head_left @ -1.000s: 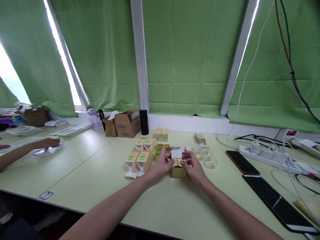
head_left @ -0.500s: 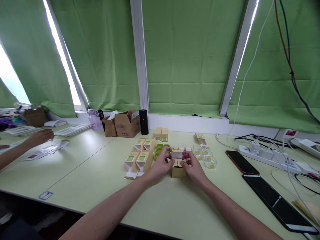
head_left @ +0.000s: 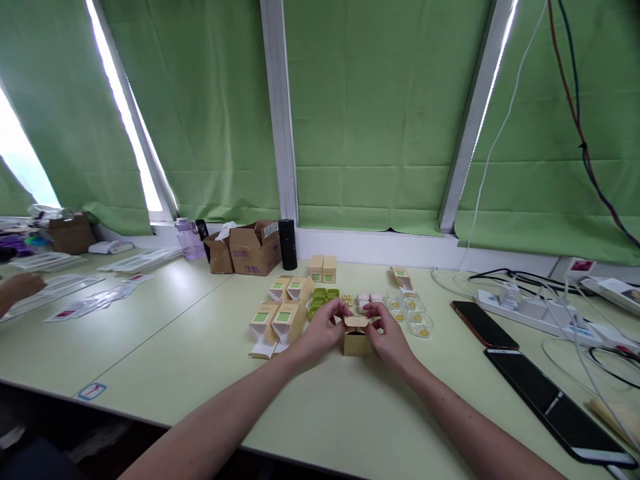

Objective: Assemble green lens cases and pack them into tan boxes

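A small tan cardboard box (head_left: 357, 345) stands upright between my two hands, its top flap bent forward over a dark gap at the opening. My left hand (head_left: 327, 323) grips the box's upper left edge with bent fingers. From the other side, my right hand (head_left: 384, 328) pinches the upper right edge and flap. Left of my hands lie several similar boxes (head_left: 290, 321) with green labels and loose white flaps. Just beyond are green cups (head_left: 320, 297), small yellow pieces (head_left: 346, 300), pink-white pieces (head_left: 369, 298) and clear cups with yellow centres (head_left: 411, 308).
Two closed boxes (head_left: 323, 269) stand farther back, with a black cylinder (head_left: 287, 244) and a brown carton (head_left: 254, 248) to their left. Phones (head_left: 553, 400) and a power strip (head_left: 530, 311) with cables lie right. At far left, another person's hand (head_left: 23, 287) is over plastic sheets.
The box's top flap has come down from standing upright to folded over the opening, with my hands still on it. The other person's hand has moved left.
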Demonstrator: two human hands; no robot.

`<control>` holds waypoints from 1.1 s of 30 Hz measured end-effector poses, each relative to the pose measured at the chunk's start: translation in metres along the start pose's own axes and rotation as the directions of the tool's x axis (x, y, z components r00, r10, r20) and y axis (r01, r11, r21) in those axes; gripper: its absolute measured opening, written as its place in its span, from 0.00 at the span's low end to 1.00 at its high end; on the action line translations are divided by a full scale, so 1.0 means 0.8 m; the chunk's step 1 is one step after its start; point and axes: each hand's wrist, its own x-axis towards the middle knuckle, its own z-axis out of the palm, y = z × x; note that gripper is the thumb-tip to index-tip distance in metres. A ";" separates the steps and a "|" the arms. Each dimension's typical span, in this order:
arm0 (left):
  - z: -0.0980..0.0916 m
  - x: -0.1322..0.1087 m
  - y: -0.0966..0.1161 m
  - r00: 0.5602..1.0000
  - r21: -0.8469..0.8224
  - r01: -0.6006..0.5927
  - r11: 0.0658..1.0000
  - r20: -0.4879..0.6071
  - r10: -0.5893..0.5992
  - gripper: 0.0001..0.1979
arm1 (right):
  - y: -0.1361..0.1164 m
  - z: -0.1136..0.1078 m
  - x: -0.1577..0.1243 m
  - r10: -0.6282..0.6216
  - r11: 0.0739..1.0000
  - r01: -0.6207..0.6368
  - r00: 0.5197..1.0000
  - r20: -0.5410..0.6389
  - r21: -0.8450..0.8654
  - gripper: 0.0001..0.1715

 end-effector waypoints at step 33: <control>-0.009 -0.003 0.013 0.999 -0.016 -0.029 0.999 0.020 0.029 0.13 | -0.030 -0.014 -0.017 -0.444 0.846 0.450 0.892 0.088 -0.286 0.06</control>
